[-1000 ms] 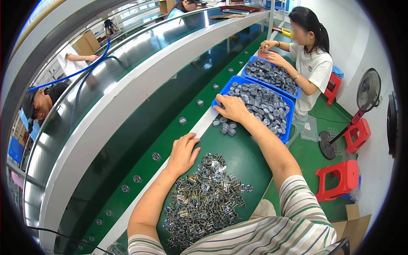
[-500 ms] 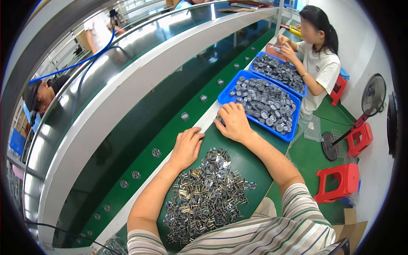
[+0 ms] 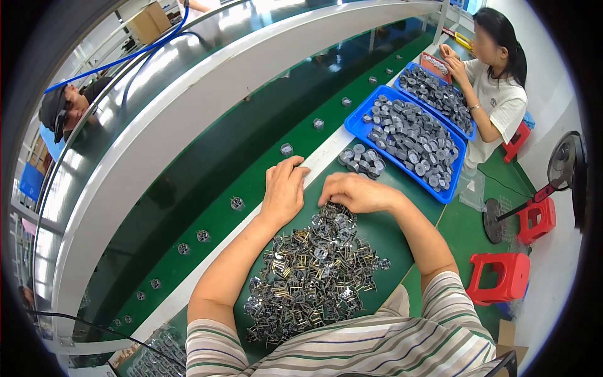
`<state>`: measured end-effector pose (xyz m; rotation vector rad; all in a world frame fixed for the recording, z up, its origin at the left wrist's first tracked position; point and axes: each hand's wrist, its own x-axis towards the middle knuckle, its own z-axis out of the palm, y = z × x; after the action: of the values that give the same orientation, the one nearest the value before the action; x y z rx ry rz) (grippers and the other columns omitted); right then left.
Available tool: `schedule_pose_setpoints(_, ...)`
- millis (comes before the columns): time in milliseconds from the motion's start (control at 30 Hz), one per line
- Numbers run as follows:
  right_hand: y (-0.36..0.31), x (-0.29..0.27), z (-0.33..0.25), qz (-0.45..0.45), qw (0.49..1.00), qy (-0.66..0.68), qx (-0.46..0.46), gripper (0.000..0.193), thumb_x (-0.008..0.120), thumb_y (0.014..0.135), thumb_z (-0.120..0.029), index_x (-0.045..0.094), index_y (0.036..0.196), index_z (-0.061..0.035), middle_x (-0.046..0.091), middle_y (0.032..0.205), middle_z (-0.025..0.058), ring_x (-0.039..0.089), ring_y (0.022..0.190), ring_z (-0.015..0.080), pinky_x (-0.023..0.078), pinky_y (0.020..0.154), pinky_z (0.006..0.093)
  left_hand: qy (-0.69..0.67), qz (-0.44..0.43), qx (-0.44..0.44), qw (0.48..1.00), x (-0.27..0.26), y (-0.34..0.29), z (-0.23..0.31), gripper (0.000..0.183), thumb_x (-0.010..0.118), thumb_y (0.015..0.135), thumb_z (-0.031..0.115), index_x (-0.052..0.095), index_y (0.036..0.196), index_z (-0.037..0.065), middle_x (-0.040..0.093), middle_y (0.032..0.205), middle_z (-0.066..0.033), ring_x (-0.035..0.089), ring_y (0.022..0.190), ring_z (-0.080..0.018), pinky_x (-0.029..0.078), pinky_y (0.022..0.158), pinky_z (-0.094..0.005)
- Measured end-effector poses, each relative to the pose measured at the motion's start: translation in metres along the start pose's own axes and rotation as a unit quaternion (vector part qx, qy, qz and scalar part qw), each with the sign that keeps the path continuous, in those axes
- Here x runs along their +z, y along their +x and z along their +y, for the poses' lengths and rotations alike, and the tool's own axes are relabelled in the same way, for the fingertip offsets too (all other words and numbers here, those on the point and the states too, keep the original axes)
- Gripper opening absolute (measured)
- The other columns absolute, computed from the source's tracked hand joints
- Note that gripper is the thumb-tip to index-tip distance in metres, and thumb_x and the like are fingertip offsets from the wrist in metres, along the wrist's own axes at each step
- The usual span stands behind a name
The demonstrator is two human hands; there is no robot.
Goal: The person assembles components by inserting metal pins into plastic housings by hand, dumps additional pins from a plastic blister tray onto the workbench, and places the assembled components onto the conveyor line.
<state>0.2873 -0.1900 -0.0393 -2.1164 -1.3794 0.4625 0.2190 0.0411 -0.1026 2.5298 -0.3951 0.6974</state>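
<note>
My left hand (image 3: 284,191) rests at the white edge of the belt, its fingers stretched forward and slightly bent, with nothing visible in them. Just beyond its fingertips a small round part (image 3: 287,149) lies on the green belt. My right hand (image 3: 358,191) is bent down over the far end of a heap of small metal parts with brass-coloured pins (image 3: 314,270). Its fingers are drawn together among the parts; whatever they pinch is hidden. Right behind this hand sits a small cluster of grey round caps (image 3: 362,161) on the green tabletop (image 3: 392,235).
Two blue trays (image 3: 358,125) of grey caps stand at the far right. A co-worker (image 3: 502,94) sits beyond them. Round parts dot the green belt (image 3: 217,220) along my left. Red stools (image 3: 499,276) and a fan (image 3: 565,160) are on the right; another person (image 3: 69,107) is far left.
My right hand has left the grey caps and come back toward me to the metal heap, uncovering the cap cluster. My left hand stays by the belt edge. The view has shifted slightly.
</note>
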Motion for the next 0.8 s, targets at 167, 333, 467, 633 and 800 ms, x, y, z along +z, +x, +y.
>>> schedule_pose_setpoints(167, 0.010, 0.005, 0.004, -0.087, 0.983, 0.157, -0.033, 0.026, 0.063, 0.091, 0.005, 0.076, 0.113, -0.0012, 0.072, 0.110, 0.0128, 0.071, 0.101, 0.0279, 0.056, 0.090, 0.0418, 0.024, 0.022, -0.045, 0.998, -0.001, 0.000, -0.019, 0.043, 0.063, 0.096, 0.004, 0.062, 0.139, 0.005, 0.049, 0.157, -0.0182, 0.044, 0.149, -0.0363, 0.033, 0.118, -0.0543)
schedule_pose_setpoints(333, 0.022, 0.027, -0.002, -0.090, 0.976, 0.195, -0.039, 0.023, 0.078, 0.091, -0.007, 0.076, 0.113, -0.0008, 0.076, 0.099, 0.0106, 0.074, 0.090, 0.0188, 0.058, 0.080, 0.0346, 0.050, -0.026, -0.112, 0.992, 0.001, 0.002, -0.048, 0.043, 0.059, 0.105, 0.019, 0.058, 0.146, 0.008, 0.043, 0.164, -0.0196, 0.036, 0.154, -0.0421, 0.026, 0.125, -0.0605)
schedule_pose_setpoints(467, 0.019, 0.029, 0.003, -0.068, 0.981, 0.179, -0.017, 0.020, 0.078, 0.091, -0.009, 0.076, 0.110, 0.0005, 0.076, 0.097, 0.0117, 0.074, 0.084, 0.0191, 0.058, 0.075, 0.0343, -0.004, -0.006, -0.114, 0.993, -0.001, 0.005, -0.056, 0.035, 0.072, 0.096, 0.017, 0.066, 0.129, 0.006, 0.060, 0.148, -0.0192, 0.051, 0.143, -0.0408, 0.038, 0.119, -0.0534)
schedule_pose_setpoints(633, 0.009, 0.022, 0.013, 0.013, 0.974, 0.225, -0.006, 0.011, 0.080, 0.088, -0.010, 0.076, 0.091, -0.0005, 0.072, 0.094, 0.0105, 0.072, 0.083, 0.0207, 0.057, 0.074, 0.0356, -0.021, 0.057, -0.103, 0.993, -0.016, 0.014, -0.028, 0.021, 0.083, 0.082, 0.008, 0.071, 0.100, 0.003, 0.076, 0.110, -0.0107, 0.071, 0.105, -0.0294, 0.053, 0.091, -0.0422)
schedule_pose_setpoints(800, 0.007, 0.022, 0.039, 0.199, 0.979, 0.021, -0.032, 0.011, 0.080, 0.085, -0.013, 0.075, 0.090, -0.0044, 0.068, 0.092, 0.0089, 0.067, 0.097, 0.0290, 0.055, 0.084, 0.0422, -0.156, -0.034, -0.104, 0.982, 0.000, 0.006, 0.007, 0.040, 0.088, 0.079, 0.009, 0.068, 0.113, 0.006, 0.074, 0.102, -0.0041, 0.069, 0.100, -0.0215, 0.046, 0.097, -0.0374)
